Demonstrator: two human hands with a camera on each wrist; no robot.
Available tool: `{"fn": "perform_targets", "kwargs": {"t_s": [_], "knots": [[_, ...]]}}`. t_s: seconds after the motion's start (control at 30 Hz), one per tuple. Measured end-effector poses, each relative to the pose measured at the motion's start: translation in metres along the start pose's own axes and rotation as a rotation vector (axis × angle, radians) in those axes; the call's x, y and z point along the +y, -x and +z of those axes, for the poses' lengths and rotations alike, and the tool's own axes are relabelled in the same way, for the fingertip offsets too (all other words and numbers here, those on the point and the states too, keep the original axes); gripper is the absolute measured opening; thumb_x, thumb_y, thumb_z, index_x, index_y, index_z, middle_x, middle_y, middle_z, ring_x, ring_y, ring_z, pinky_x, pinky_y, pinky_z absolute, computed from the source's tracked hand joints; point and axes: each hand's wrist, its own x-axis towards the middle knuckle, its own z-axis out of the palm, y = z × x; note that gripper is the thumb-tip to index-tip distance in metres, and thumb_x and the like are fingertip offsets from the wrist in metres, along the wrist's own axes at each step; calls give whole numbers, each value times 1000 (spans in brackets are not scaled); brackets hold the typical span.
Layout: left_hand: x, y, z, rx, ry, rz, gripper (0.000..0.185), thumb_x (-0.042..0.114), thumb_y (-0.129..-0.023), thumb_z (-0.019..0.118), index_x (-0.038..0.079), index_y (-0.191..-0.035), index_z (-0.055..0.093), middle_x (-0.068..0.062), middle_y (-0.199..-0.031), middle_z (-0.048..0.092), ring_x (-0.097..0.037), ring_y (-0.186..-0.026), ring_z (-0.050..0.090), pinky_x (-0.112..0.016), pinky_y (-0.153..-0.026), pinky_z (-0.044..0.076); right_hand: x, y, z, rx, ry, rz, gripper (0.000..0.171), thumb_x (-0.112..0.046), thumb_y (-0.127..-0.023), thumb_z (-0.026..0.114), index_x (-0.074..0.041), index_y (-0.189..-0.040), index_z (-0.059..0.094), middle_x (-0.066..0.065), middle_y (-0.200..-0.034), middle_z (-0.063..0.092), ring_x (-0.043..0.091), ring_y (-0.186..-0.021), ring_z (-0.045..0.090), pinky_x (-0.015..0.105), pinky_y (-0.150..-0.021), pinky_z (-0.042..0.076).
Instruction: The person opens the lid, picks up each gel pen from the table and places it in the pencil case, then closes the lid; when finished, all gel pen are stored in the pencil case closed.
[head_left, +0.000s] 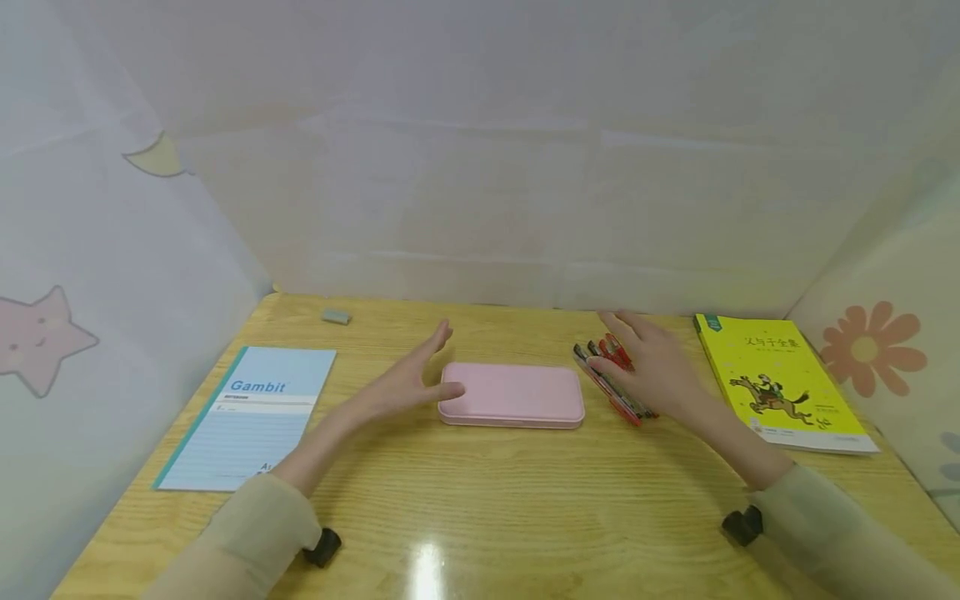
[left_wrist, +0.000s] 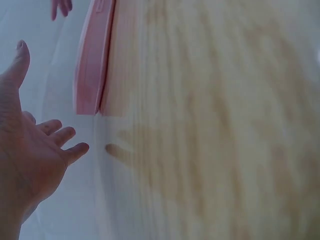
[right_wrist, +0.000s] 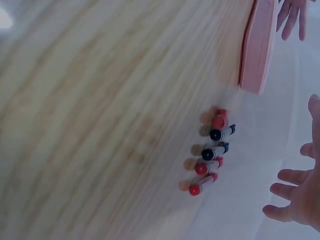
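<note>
Left hand (head_left: 408,385) is spread loose with fingers straight, thumb right at the left end of the closed pink pencil case (head_left: 512,395) mid-desk. Right hand (head_left: 651,364) hovers flat and relaxed over a row of red and black pens (head_left: 611,379) just right of the case. Farther out: blue notebook (head_left: 251,417), yellow book (head_left: 780,379).

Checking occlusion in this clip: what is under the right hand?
A row of red and black pens lies on the wooden table beneath the right hand, beside the closed pink case. The hand covers part of the pens; contact cannot be told.
</note>
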Motion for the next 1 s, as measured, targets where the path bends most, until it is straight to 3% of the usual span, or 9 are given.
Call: {"fn": "perform_targets", "kwargs": {"t_s": [0.27,0.57,0.83,1.0], "knots": [[-2,-3,8,-70,-28,-44,123,49,-86,80,25,-165,-10,-2,-175,3,-26,-163,5,-54,-132,11,-24,-7,8,-36,26,-147,81,-50,-92,72,-16,-158,41,24,-151,53,45,-135,56,65,-110,45],[-5,-6,17,-124,-95,-7,137,42,-76,92,14,-166,-8,-16,-174,13,-35,-162,11,-55,-132,11,-55,-8,24,-244,-48,-217,81,-65,-95,60,-28,-162,33,16,-161,44,35,-149,44,66,-119,34],[-10,-3,21,-93,-104,-27,136,38,-74,93,7,-166,-1,-18,-173,18,-46,-159,10,-63,-129,10,-74,-8,42,-310,26,-319,82,-69,-97,51,-29,-164,27,16,-162,42,37,-148,43,61,-120,36],[-11,-4,25,-62,-80,-43,133,37,-74,93,5,-166,2,-12,-170,28,-47,-159,10,-63,-129,12,-76,-7,45,-319,86,-323,82,-70,-98,48,-30,-165,23,14,-164,39,36,-148,44,61,-118,37]]}}
